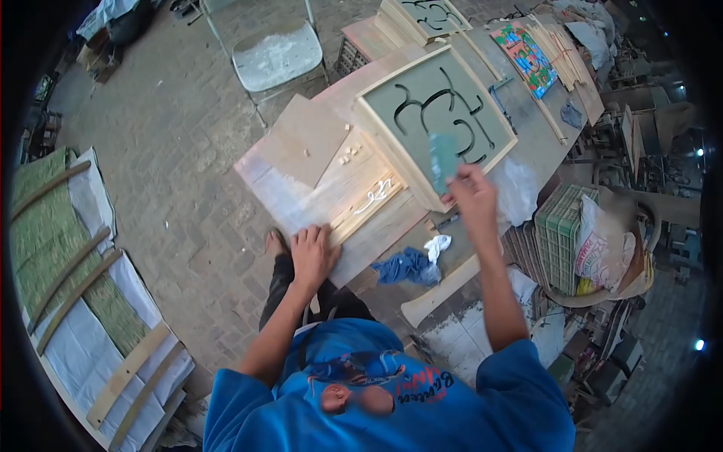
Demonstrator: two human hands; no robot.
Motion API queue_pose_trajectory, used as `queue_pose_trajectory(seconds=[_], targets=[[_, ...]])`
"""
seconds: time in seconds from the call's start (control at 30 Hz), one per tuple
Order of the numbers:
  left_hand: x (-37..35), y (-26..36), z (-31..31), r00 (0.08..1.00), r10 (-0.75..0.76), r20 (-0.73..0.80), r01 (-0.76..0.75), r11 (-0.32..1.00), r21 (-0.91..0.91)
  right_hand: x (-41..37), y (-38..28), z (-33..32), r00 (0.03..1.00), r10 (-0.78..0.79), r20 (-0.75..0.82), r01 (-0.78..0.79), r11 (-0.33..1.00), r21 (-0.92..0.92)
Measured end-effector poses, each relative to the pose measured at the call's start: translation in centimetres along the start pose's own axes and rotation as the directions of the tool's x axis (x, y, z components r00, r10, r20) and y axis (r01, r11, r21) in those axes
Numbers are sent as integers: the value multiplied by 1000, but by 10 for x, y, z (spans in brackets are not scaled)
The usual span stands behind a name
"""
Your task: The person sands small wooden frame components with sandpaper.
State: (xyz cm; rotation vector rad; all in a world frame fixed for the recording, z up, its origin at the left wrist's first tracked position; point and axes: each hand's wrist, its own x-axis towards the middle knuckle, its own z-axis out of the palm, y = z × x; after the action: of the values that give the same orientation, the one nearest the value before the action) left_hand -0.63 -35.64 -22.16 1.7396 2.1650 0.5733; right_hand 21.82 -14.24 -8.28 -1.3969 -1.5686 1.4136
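My right hand [474,197] pinches the lower end of a flat, green rectangular piece [443,158] with whitish marks; I cannot make out its material. It is held over the near side of a wooden-framed panel [422,94]. That panel has a grey-green face with black curved shapes and sits on top of a stack of frames. My left hand [312,255] lies with fingers outstretched on the near end of several pale wood strips [361,215] on the table. White curly pieces [374,196] rest on these strips.
On the table [260,169] are a thin brown board [305,139], small wood blocks [348,157], a colourful painted panel [525,56] and a plastic bag [516,188]. A blue cloth [407,266] lies by its near edge. A metal chair [277,56] stands beyond; a green crate [559,241] is at right.
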Motion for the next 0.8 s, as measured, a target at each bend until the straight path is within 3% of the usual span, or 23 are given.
queue_pose_trajectory(seconds=[0.1,0.17,0.2,0.3,0.53,0.8], targets=[[-3,-3,-2,1000,-25,9,25,999,-37,-38,40,57,997,-59,-54,52,991,-123],[-2,-5,-3,1000,-15,10,15,997,-77,-46,64,80,955,-270,-125,171,841,-514],[0,-7,-2,1000,-17,7,18,996,-83,-45,78,87,954,-273,-121,173,837,-518],[-4,-10,-2,1000,-12,22,14,996,-91,-39,110,104,856,-496,-144,179,546,-818],[-5,-16,2,1000,9,-16,-10,994,-112,-26,135,107,887,-444,-123,110,463,-880],[-6,-19,2,1000,17,-9,-18,993,-118,-33,134,108,851,-521,68,308,390,-868]])
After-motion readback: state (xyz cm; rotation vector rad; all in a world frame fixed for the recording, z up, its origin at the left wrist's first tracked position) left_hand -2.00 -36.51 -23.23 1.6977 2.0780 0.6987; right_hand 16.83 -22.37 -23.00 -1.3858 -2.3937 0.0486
